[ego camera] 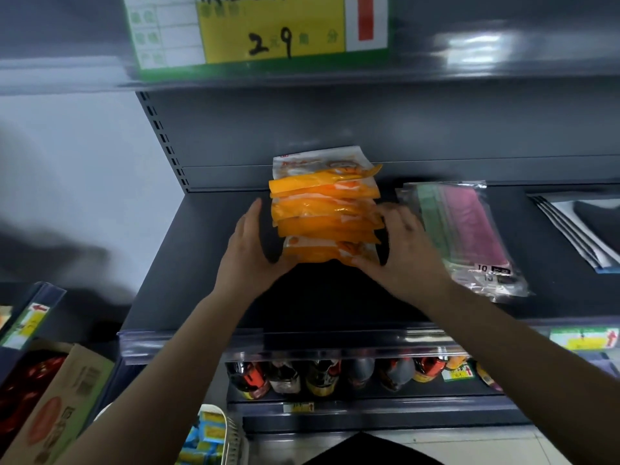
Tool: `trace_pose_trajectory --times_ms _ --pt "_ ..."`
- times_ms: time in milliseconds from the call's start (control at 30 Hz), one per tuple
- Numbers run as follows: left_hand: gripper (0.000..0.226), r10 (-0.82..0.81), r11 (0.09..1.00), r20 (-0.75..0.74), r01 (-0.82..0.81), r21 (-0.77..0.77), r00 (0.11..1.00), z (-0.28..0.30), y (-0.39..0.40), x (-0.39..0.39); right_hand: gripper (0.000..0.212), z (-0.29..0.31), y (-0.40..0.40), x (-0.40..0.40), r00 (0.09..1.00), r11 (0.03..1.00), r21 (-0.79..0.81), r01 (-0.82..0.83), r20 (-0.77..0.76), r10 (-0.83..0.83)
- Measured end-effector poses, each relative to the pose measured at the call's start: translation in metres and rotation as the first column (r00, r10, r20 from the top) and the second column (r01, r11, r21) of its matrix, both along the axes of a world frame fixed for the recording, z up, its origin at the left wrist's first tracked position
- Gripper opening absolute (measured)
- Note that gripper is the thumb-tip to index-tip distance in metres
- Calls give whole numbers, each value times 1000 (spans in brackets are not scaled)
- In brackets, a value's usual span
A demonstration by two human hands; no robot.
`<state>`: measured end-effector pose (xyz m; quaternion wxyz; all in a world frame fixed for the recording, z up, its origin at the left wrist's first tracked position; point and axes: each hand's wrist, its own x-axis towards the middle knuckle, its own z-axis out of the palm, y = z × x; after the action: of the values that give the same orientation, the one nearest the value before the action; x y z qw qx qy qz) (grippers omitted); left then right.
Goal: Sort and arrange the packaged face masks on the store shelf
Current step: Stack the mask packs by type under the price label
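Observation:
A stack of several orange mask packets (323, 213) stands fanned on the dark grey shelf (188, 263), leaning toward the back wall. My left hand (251, 250) lies along the stack's left side with straight fingers, thumb under its front edge. My right hand (399, 250) presses the stack's right side, fingers spread and bent over the packets' edges. To the right lies a pile of clear packets with pink and green masks (466, 229), close beside my right hand. Further right lie white and black packets (583, 229).
A yellow price sign (268, 28) hangs on the shelf above. Below the shelf's clear front rail (188, 344) stand several bottles (322, 377). A cardboard box (57, 407) and a white basket (218, 434) sit at the lower left.

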<state>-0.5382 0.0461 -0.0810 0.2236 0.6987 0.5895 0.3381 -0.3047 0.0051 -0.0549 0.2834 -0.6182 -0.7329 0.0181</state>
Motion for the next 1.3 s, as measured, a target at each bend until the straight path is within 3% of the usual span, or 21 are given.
trace_pose_trajectory --times_ms 100,167,267,400,600,967,1033,1133,1233,1300 --pt "116 15 988 -16 -12 153 1000 9 5 5 50 -21 7 1 964 916 386 -113 265 8" --pt "117 2 982 -34 5 191 999 14 11 8 41 -23 12 -2 943 831 512 -218 328 45" --pt "113 -29 982 -60 40 184 998 20 18 12 29 -28 13 -12 854 763 487 -426 494 161" --pt "112 -71 986 -118 88 145 990 22 26 18 19 -44 26 -15 792 814 340 -471 570 220" --pt "115 -111 986 -125 125 111 986 31 33 19 24 -29 34 -21 834 870 200 -452 441 332" --pt "106 -114 987 -87 122 100 990 38 37 22 27 -26 57 -35 839 932 113 -345 482 252" --pt "109 -138 986 -74 144 88 988 38 37 21 23 -28 54 -33 847 930 153 -336 482 226" --pt "120 -186 981 4 186 51 982 34 38 16 5 -29 40 -20 899 876 349 -332 399 182" --pt "126 -207 978 196 203 36 959 27 37 13 14 -14 27 -2 963 797 560 -225 255 93" --pt "122 -210 976 343 219 14 916 19 35 12 33 -1 25 6 998 831 555 -48 62 17"
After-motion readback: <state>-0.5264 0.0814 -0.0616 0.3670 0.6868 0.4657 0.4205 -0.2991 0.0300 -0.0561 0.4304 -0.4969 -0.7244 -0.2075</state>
